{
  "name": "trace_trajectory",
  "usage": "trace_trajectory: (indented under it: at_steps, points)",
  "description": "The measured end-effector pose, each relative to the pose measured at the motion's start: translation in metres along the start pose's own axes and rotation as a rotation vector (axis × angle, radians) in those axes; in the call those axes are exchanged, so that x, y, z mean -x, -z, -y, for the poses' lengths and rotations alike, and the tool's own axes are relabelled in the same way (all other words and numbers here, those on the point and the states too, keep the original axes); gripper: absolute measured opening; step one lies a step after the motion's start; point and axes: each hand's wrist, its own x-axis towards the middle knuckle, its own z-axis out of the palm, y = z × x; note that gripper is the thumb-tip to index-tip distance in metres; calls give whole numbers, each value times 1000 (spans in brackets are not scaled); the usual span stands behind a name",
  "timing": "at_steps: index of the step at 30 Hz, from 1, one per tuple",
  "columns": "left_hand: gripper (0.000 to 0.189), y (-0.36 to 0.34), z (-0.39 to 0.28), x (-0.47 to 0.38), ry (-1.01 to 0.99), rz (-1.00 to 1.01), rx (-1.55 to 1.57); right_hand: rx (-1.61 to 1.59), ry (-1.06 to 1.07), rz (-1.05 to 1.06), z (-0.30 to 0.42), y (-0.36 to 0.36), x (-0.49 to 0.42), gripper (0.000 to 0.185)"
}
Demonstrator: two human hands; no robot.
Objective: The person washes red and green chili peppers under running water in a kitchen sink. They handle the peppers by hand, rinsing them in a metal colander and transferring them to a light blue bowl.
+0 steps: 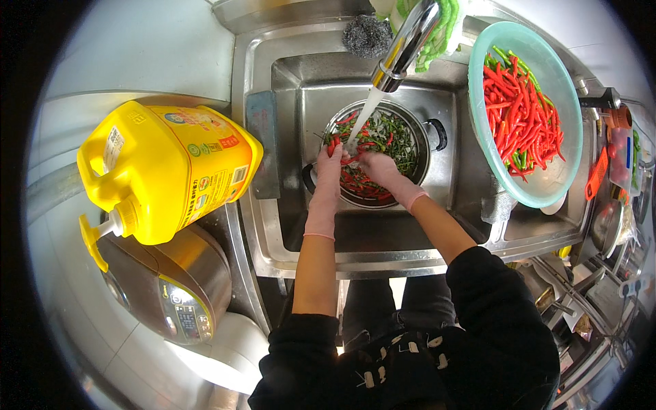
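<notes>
Water runs from a chrome faucet point(405, 48) into a round steel pot point(428, 154) standing in the sink basin. Red chili peppers point(359, 187) and green stems point(397, 136) lie in the pot. My left hand point(330, 166), in a pink glove, holds some red chilies at the pot's left side, below the stream. Gloved in pink too, my right hand point(379, 169) reaches over the pot's middle beside the left, its fingertips at a red chili; its grip is partly hidden. A pale green plastic basin point(569, 169) of red and green chilies rests over the right part of the sink.
A large yellow detergent jug point(159, 174) stands left of the sink, near a rice cooker point(179, 282). A grey block point(262, 146) lies on the sink's left rim. Steel wool point(367, 36) and a green-white cloth point(441, 31) are behind. An orange grater point(597, 174) is far right.
</notes>
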Motion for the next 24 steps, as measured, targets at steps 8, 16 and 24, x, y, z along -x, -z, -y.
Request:
trace_trajectory:
  at_steps: [8, 16, 24]
  points:
    - [15, 1, -11, 1, 56, 37, 90, 235, -38, 195, -26, 19, 4, 20]
    - [26, -12, -19, 17, 66, 101, -176, -563, -105, 89, 17, 78, -39, 23]
    - [22, 10, 10, -5, 157, 34, 114, 100, 71, -74, -9, 36, -23, 13]
